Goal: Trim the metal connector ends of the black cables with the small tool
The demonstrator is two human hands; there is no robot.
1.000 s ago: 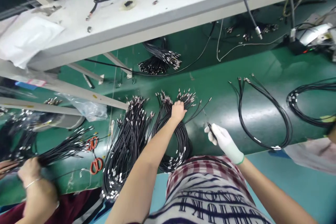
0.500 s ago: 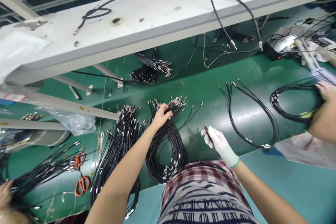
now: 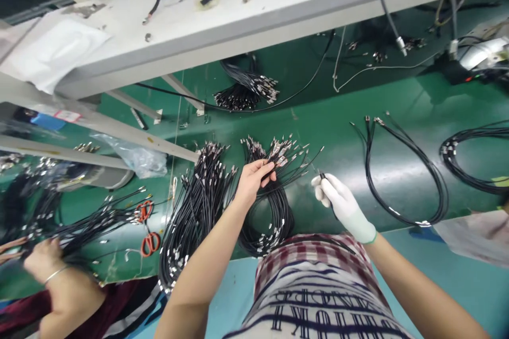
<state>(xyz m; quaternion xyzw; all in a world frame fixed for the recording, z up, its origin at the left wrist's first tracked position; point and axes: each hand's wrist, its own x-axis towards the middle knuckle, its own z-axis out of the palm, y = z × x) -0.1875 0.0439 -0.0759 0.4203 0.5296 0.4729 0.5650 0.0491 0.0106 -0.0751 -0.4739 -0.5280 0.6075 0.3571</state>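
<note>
My bare left hand (image 3: 254, 183) is closed around the end part of several thin black cables, thumb on top. Their silvery metal tips (image 3: 281, 152) fan out beyond the fingers. Below it, the coiled body of this cable bundle (image 3: 284, 222) lies on the green table. My right hand (image 3: 344, 201), in a white glove, pinches a slim black cable end (image 3: 322, 175) with a thin tip sticking out. The rest of that cable is mostly hidden by the glove. A larger bundle of black cables (image 3: 199, 196) lies left of my left forearm.
Orange-handled scissors (image 3: 150, 243) lie at the left, near a co-worker's hand (image 3: 45, 259) among more cables. Looped cables (image 3: 431, 185) rest on the right. A white raised shelf (image 3: 238, 21) crosses the back, with another cable bundle (image 3: 246, 92) under it.
The view has swung left, so a co-worker's arm shows more at left and another's hand at right has gone. My left thumb now presses onto the cables near their tips.
</note>
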